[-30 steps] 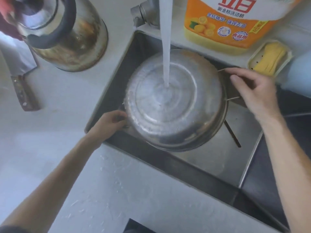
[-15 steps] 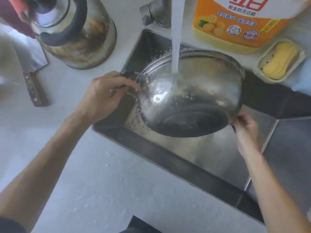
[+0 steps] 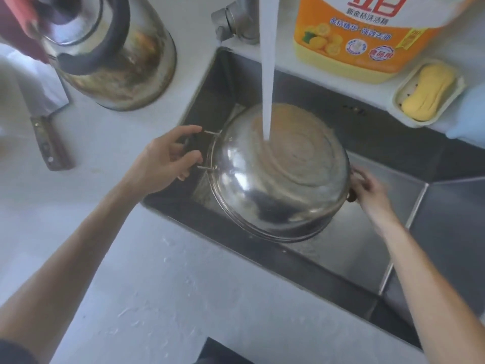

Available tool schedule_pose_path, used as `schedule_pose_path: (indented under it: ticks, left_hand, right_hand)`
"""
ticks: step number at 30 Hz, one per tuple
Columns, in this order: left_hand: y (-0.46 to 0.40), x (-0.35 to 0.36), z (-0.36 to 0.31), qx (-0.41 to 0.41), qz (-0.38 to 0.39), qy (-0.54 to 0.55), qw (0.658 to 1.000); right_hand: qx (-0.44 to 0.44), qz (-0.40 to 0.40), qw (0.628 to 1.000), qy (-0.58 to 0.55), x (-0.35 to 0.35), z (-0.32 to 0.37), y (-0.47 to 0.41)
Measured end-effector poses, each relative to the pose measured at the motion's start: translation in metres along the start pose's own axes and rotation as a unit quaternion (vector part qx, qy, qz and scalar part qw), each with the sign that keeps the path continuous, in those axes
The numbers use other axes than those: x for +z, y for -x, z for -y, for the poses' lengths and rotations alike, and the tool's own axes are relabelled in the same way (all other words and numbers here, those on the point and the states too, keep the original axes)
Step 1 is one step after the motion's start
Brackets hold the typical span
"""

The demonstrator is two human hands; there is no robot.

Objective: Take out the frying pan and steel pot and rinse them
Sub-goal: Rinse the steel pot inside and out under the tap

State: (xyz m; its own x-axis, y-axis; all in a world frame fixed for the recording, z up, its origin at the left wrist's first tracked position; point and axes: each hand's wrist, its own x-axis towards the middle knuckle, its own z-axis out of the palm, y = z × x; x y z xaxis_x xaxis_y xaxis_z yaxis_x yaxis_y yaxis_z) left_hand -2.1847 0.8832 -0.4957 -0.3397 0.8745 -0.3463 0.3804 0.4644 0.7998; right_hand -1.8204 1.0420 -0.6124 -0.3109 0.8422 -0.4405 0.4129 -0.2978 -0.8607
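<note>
Water's running hard, and I've got the round shiny steel pot upside down and tilted in the dark stainless sink, its base turned up toward me. The white stream of tap water lands right on that upturned base, near its far edge. My left hand is at the pot's left wire handle, thumb and fingers curled around the two prongs. My right hand grips the opposite handle at the right rim, fingers wrapped under it. On the white table to the left stands a big stained steel kettle with a black handle, with a wood-handled cleaver lying beside it. Behind the sink sit an orange dish-soap bottle and a yellow soap bar in a pale dish.
</note>
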Motion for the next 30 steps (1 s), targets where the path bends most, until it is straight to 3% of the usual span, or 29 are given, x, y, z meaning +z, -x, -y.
schedule_pose_path:
  ticks: [5,12,17,22,26,30]
  left_hand:
    - [0.001,0.021,0.042,-0.096,0.021,-0.043,0.994]
    - [-0.016,0.031,0.038,-0.059,-0.048,-0.049,0.996]
    - [-0.027,0.042,0.039,0.043,-0.087,-0.059,0.993]
    - [-0.028,0.046,0.052,0.061,-0.096,-0.172,0.979]
    - [-0.033,0.047,0.055,0.029,-0.053,-0.141,0.988]
    - [-0.034,0.041,0.056,-0.031,0.053,-0.001,0.998]
  right_hand:
    - [-0.030,-0.016,0.997,0.073,-0.032,0.034,-0.002]
    - [-0.098,-0.051,0.990,0.083,-0.050,0.047,0.001]
    - [-0.111,-0.077,0.990,0.036,-0.047,0.030,0.008]
    - [-0.063,-0.050,0.997,-0.011,-0.033,0.013,0.013]
    - [-0.027,-0.007,0.999,0.041,-0.028,0.001,0.012]
    - [0.011,0.007,1.000,-0.015,-0.030,-0.016,0.013]
